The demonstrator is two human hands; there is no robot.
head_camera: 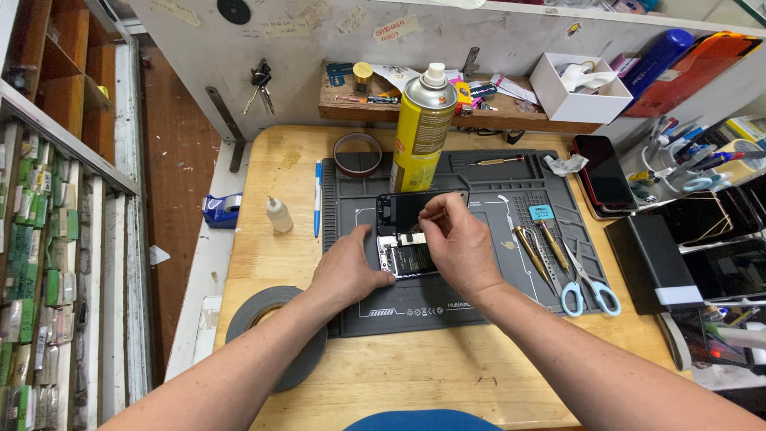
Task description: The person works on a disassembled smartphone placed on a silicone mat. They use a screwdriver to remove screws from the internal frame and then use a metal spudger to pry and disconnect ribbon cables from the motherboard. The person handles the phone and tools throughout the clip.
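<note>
Wood makes up the tabletop (447, 375), and a dark grey work mat (511, 179) covers its far middle part. An opened phone (408, 239) lies on the mat, its dark screen half lifted at the far end and its inner parts bared at the near end. The left hand (347, 267) lies flat on the mat with its thumb against the phone's left edge, so its grip is loosely spread and steadies the case. The right hand (459, 243) sits over the right side of the phone, its thumb and forefinger pressed together just above the bared parts; whether they pinch some small piece I cannot tell. A yellow spray can (423, 128) stands upright just beyond the phone, with a brown tape ring (357, 154) to its left. A blue pen (317, 195) and a small white dropper bottle (278, 214) rest on the bare wood left of the mat. Two screwdrivers (541, 247) and blue-handled scissors (586, 287) lie on the mat's right part. A big grey tape roll (275, 335) sits under the left forearm, at the near left edge. Another phone (604, 172) lies off the mat at the right, near a black box (650, 259)
</note>
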